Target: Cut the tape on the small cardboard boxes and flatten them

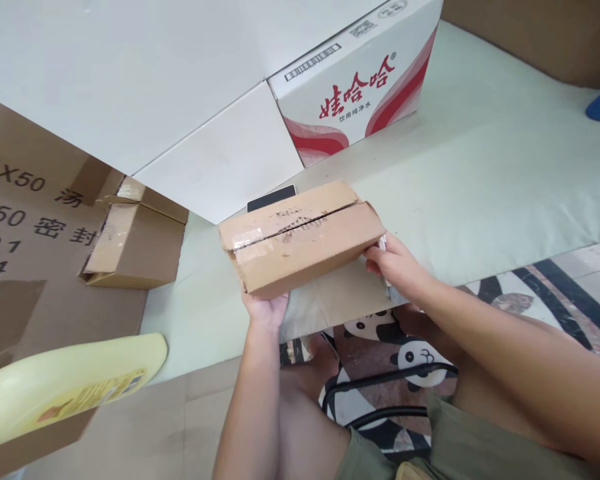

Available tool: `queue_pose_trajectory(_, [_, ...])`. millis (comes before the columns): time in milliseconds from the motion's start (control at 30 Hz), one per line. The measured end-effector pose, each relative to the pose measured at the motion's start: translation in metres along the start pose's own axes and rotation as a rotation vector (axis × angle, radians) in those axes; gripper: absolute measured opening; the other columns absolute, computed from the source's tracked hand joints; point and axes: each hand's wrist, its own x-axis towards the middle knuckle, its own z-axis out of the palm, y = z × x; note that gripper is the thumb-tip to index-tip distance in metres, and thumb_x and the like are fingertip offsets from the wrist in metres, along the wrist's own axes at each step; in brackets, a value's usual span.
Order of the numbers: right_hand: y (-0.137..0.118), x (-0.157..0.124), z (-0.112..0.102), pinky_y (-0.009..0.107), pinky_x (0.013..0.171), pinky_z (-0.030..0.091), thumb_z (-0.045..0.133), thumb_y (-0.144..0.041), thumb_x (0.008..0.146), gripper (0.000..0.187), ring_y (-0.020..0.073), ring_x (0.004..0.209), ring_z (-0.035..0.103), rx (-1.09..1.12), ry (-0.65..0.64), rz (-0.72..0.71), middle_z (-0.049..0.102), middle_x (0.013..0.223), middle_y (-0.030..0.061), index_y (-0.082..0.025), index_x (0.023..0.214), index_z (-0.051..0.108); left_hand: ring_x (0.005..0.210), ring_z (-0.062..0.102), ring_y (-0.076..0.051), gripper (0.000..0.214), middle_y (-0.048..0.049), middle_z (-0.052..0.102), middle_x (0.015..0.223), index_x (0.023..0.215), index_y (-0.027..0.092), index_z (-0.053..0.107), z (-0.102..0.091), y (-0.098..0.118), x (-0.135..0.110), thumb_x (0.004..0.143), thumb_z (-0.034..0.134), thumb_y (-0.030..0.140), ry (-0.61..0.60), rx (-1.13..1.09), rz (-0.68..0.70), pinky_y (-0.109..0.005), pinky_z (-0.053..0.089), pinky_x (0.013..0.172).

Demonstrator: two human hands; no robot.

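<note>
A brown cardboard box (300,237) with torn tape along its closed top flaps is held up in front of me. My left hand (265,310) supports it from below at its near left corner, fingers hidden under the box. My right hand (397,267) grips the box's right end, fingers curled round the edge, with a bit of white showing by the fingers. A dark phone (271,198) lies just behind the box, mostly hidden.
A white and red water carton (360,87) stands behind, next to white boxes (220,160). A smaller open cardboard box (135,243) lies left on flattened printed cardboard (25,220). A yellow bottle (65,387) lies at lower left. Pale green mat (480,173), panda cushion (410,353) below.
</note>
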Motion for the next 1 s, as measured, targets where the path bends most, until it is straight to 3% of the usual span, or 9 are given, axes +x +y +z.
queue_pose_trajectory(300, [-0.0005, -0.0005, -0.0006, 0.033, 0.054, 0.033, 0.052, -0.023, 0.068, 0.012, 0.0148, 0.055, 0.046, -0.003, -0.01, 0.01, 0.049, 0.062, -0.003, -0.024, 0.076, 0.044, 0.092, 0.07, -0.025, 0.041, -0.0065, 0.077, 0.099, 0.099, 0.021, 0.075, 0.0027, 0.0007, -0.0003, 0.078, 0.063, 0.055, 0.009, -0.019, 0.002, -0.034, 0.057, 0.072])
queue_pose_trajectory(1000, [-0.0007, 0.0005, -0.0004, 0.032, 0.053, 0.032, 0.05, -0.02, 0.068, 0.012, 0.0125, 0.051, 0.044, -0.018, -0.018, -0.003, 0.049, 0.062, -0.0042, -0.023, 0.077, 0.044, 0.094, 0.07, -0.027, 0.042, -0.0069, 0.077, 0.098, 0.099, 0.02, 0.074, 0.0014, 0.0, 0.0001, 0.076, 0.064, 0.054, 0.003, -0.024, 0.009, -0.035, 0.056, 0.074])
